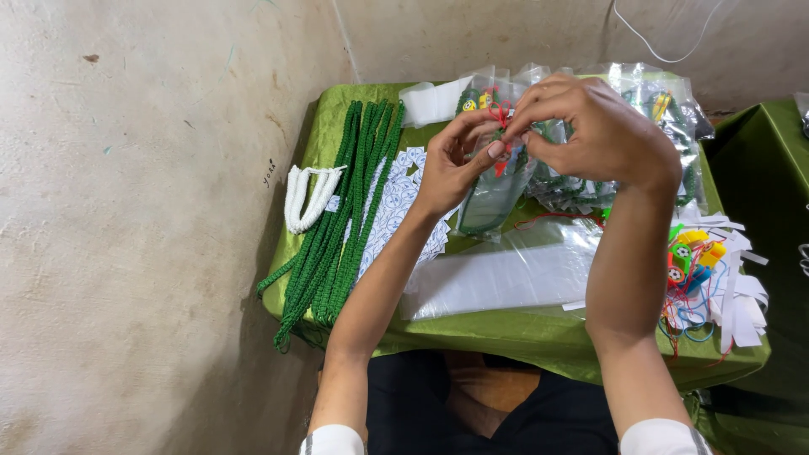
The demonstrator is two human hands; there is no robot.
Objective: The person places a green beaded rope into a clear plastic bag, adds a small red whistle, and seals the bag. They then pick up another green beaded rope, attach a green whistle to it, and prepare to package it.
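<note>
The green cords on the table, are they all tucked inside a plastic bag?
No, the green cords lie bare on the green tablecloth, beside a white cord bundle, with their ends hanging over the front edge.

hands [539, 139] hiding red tie (fingertips too), elbows cropped

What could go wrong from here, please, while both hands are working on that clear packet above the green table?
The clear packet hangs in the air, pinched only at its top by the left hand and right hand; it might slip. The green cords already trail over the table edge and could slide off. The right forearm sits close to the coloured whistles and might knock them.
</note>
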